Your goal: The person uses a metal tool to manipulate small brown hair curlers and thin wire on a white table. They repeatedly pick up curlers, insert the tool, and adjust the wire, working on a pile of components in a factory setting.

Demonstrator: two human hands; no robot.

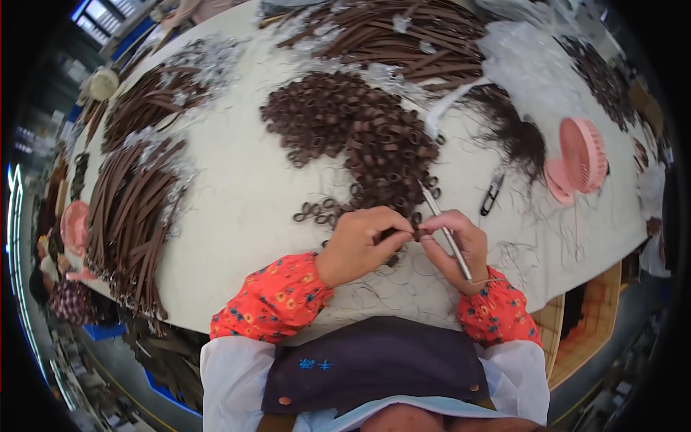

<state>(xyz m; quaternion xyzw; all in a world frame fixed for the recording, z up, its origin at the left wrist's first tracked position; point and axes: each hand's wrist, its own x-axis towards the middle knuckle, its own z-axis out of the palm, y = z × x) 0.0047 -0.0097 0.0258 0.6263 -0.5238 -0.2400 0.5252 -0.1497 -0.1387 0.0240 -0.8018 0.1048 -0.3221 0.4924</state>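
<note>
My left hand (363,241) and my right hand (461,248) meet near the table's front. Thumb and finger of each are pinched together at a small brown loop (418,235), mostly hidden by the fingertips. A slim silver pen-like tool (455,248) also rests in my right hand, slanting between the fingers with its thin tip pointing up and away. Just beyond my hands spreads a heap of brown strap loops (360,122), and a few stray loops (314,211) lie left of it, near my left hand.
Bundles of brown straps (133,209) lie at the left, with more straps (410,36) at the far side. To the right are dark loose threads (518,137), black thread snips (492,193), a pink fan (579,158) and clear plastic bags (529,68). Cut threads litter the front.
</note>
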